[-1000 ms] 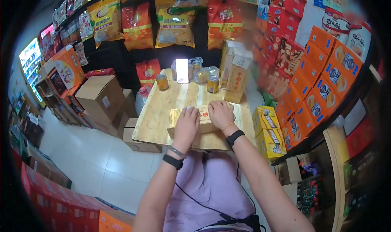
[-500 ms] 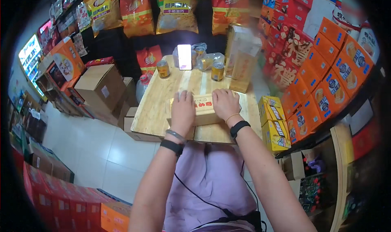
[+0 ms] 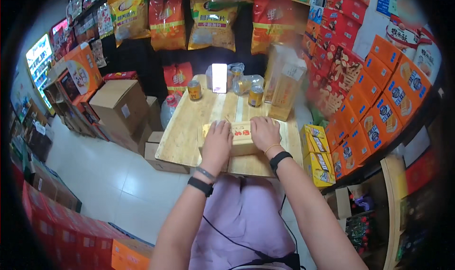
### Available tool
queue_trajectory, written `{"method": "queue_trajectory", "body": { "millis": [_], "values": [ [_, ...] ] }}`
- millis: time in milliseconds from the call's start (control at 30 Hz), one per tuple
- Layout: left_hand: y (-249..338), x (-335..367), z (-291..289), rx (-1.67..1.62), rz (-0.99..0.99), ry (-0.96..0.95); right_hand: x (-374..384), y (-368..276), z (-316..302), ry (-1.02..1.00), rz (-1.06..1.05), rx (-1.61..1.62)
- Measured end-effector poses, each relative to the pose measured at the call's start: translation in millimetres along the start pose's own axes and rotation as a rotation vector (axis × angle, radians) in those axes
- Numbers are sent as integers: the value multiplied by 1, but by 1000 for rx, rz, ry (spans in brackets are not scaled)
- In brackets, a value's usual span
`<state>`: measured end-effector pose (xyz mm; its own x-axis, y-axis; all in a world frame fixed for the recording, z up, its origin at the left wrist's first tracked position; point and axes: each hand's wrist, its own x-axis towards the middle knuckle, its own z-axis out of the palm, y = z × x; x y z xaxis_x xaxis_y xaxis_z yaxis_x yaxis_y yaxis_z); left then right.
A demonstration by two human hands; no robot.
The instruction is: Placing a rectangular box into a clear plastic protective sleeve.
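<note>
A long gold box (image 3: 241, 133) with red print on its lid lies across the near half of the wooden table (image 3: 186, 128). My left hand (image 3: 219, 141) wraps over its left end, fingers on the lid. At the other end my right hand (image 3: 265, 135) holds it the same way, fingertips bent over the top. The palms hide both ends of the box, and the thumbs are hard to make out. Beyond it stand a gold can (image 3: 194, 90) on the left, a second gold can (image 3: 255, 96) and a lit phone (image 3: 219, 78) propped upright.
Behind the second can lies a clear plastic bag (image 3: 245, 83) with cans in it. Tall transparent-sided boxes (image 3: 286, 90) stand at the table's right rear. Yellow cartons (image 3: 318, 154) and stacked orange boxes (image 3: 374, 111) line the right side. Cardboard boxes (image 3: 121, 104) sit on the left.
The view has tilted, so everything sits lower in the picture. My left hand has shifted inward along the lid; my right hand stays at its end of the box.
</note>
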<state>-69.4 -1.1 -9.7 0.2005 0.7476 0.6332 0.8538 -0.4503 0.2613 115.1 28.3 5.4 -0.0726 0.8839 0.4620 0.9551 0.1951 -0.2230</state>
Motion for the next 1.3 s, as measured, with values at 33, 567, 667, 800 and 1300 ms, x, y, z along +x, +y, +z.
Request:
{"method": "queue_trajectory", "body": {
  "millis": [33, 567, 667, 800, 1300],
  "values": [
    [-3, -3, -7, 23, -31, 19, 1, 1, -1, -12, 11, 16],
    [9, 11, 22, 152, -64, -172, -2, 1, 6, 31, -31, 16],
    [48, 21, 32, 174, 2, -203, -5, 11, 9, 91, -56, 35],
    [58, 28, 35, 31, 65, -139, -5, 2, 5, 152, -17, 127],
    [22, 13, 15, 173, -236, -65, -25, 7, -13, 18, -77, 68]
  ]
}}
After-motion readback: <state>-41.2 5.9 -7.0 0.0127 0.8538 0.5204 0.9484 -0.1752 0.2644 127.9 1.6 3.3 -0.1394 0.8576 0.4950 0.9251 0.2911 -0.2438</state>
